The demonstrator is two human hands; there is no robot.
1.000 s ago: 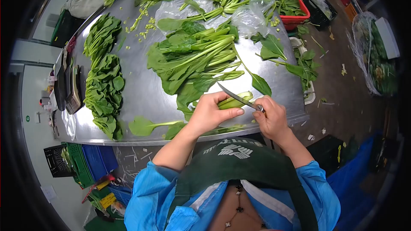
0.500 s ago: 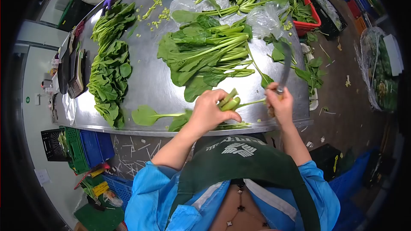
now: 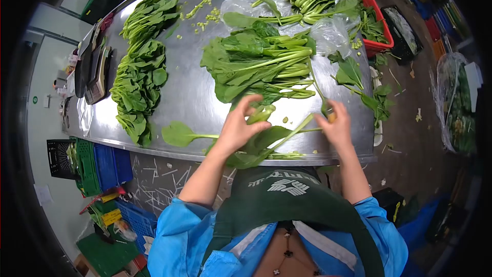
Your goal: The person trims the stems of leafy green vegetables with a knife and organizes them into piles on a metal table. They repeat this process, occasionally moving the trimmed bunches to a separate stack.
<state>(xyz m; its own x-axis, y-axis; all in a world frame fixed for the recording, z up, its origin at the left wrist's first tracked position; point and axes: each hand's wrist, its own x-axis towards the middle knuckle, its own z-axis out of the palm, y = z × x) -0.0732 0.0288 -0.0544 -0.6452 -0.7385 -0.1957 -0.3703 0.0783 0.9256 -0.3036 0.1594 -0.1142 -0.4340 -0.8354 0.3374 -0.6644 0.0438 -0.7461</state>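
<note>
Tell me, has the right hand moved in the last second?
Yes. The right hand has moved from the steel table's near edge inward, toward the pile of greens.

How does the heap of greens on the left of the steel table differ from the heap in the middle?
The left heap is dark, crinkled, rounded leaves with hardly any stalk showing; the middle heap shows long pale green stalks. The left heap runs in a long strip; the middle heap fans out, stalks pointing right. Both are leafy greens lying loose on the table. The left hand grips a green stalk nearby.
</note>
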